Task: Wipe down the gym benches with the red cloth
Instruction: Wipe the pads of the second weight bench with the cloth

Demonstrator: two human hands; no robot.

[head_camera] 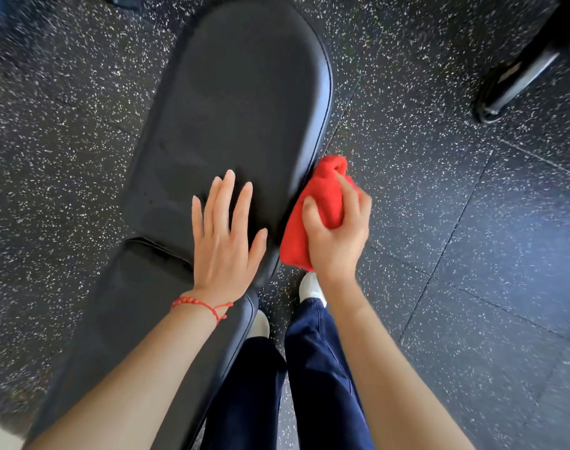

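A black padded gym bench (231, 102) runs from the lower left up to the top middle, with a seam between its back pad and its seat pad (141, 319). My left hand (225, 241) lies flat on the back pad near the seam, fingers spread, holding nothing. A red bead bracelet circles that wrist. My right hand (337, 232) is shut on the bunched red cloth (316, 206), which presses against the bench's right side edge.
Black rubber floor tiles with white speckles (455, 222) surround the bench. The foot of another black machine frame (501, 92) stands at the upper right. My legs in dark blue trousers and white shoes (313, 287) stand just right of the seat pad.
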